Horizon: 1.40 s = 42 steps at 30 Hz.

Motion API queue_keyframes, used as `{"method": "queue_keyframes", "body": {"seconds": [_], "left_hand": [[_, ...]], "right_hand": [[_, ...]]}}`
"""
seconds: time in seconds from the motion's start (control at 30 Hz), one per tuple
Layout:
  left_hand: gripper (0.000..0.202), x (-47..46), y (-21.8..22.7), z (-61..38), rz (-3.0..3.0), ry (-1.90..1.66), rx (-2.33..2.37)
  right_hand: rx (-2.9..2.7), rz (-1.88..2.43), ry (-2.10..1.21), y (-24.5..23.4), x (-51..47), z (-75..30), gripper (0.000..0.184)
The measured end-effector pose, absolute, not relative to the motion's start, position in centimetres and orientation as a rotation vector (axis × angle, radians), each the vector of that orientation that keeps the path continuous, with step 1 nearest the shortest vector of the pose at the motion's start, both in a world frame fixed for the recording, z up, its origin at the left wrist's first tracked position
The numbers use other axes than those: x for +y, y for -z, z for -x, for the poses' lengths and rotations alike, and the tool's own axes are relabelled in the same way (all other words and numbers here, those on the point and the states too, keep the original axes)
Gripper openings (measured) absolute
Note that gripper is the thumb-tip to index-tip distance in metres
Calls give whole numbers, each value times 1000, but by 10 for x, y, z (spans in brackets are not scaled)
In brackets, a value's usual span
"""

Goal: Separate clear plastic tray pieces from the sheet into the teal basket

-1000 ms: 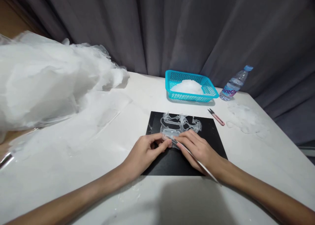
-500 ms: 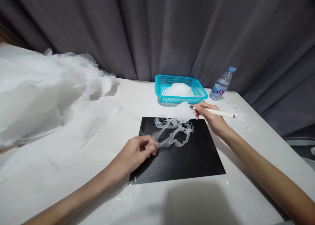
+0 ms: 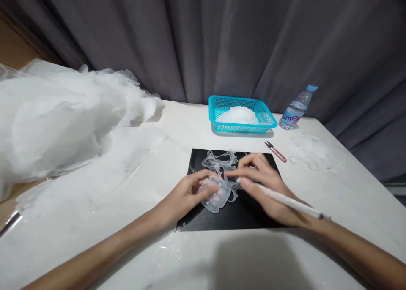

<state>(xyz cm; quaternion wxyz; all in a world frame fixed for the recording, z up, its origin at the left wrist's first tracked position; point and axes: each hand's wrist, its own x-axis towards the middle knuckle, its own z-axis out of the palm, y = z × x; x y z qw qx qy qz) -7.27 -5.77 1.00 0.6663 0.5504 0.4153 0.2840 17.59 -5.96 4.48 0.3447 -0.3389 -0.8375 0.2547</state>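
Note:
My left hand [image 3: 193,192] pinches a flat, translucent rubbery piece [image 3: 218,199] with small round dots, thumb on top. My right hand [image 3: 263,188] is close by on the right, closed around a slim white pen-shaped tool [image 3: 292,202] that slants down to the right; its working end is hidden by the fingers. The right index finger reaches towards the piece; whether it touches cannot be made out. Beneath both hands lies a black mat [image 3: 206,220]. Curly translucent scraps [image 3: 218,159] lie on it behind the piece.
At the back stands a turquoise basket [image 3: 242,127] holding pale translucent pieces. A water bottle [image 3: 296,110] is beside it. Pink-handled thread snips [image 3: 276,152] and thin clear scraps [image 3: 314,150] lie to the right. A large heap of translucent sheets [image 3: 69,112] fills the left.
My right hand has come nearer and down from the mat's far edge to beside my left hand. My left hand now holds the dotted piece instead of the stringy scrap. The snips have come into sight.

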Motion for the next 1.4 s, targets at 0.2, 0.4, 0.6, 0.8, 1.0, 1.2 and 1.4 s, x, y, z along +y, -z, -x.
{"method": "queue_keyframes", "body": {"seconds": [0.2,0.4,0.6,0.8,1.0,1.2,1.4], "left_hand": [[23,-61,-14,71,-1562,-624,1058],[28,-62,-16,71,-1714,-641,1075],[23,-68,-12,77,-2152,-639,1021],[21,-75,-8,76,-2518,-691,793],[24,-75,-9,72,-2290,-677,991],[26,-79,-7,77,-2311,-599,586],[21,-82,-1,81,-2036,-804,754]], "right_hand": [[-2182,1019,-728,-34,-32,-170,27],[-2212,952,-994,-19,-41,-155,20],[-2164,980,-944,-23,-40,-157,16],[-2267,889,-982,-27,-43,-160,12],[-2289,887,-1095,-30,-39,-168,12],[-2454,914,-563,-15,-29,-166,12],[-2515,1126,-347,-11,1,-198,12]]}}
